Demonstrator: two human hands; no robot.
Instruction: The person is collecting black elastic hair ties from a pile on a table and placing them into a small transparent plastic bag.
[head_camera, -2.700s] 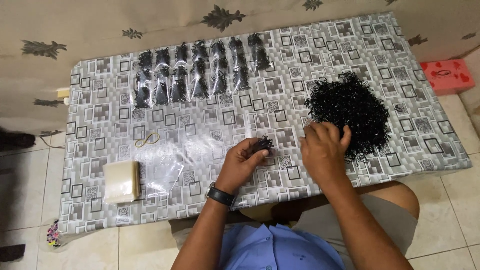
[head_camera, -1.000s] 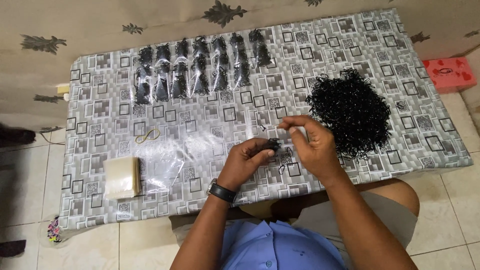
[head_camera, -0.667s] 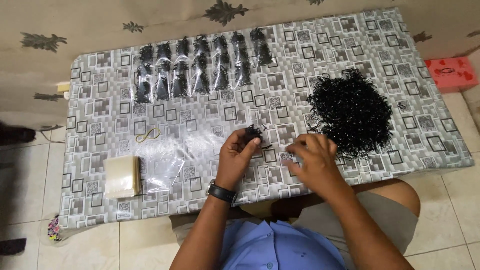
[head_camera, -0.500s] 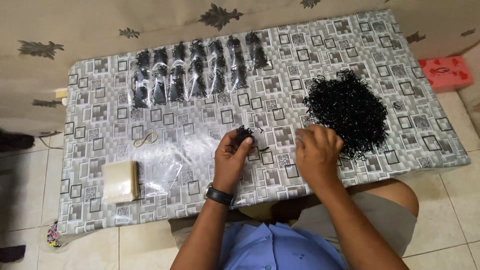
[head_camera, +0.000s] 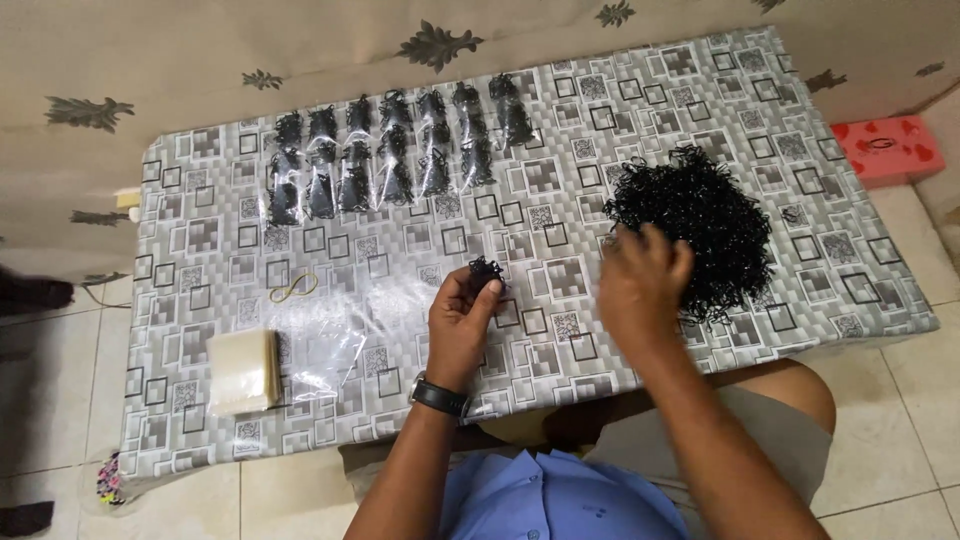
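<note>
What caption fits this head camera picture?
Left hand pinches a small bunch of black bands while right hand reaches into the big black pile.

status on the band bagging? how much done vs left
Done: rows of filled clear packets lie at the table's far left. In hand: the left hand pinches a small bunch of black bands; the right hand reaches into the loose pile. Left: that large pile, plus a stack of empty bags.

At the bottom of the frame the person wears a light blue buttoned shirt (head_camera: 560, 500), tan trousers (head_camera: 770, 420), and a black wristwatch (head_camera: 440, 396) on the bare left forearm.
</note>
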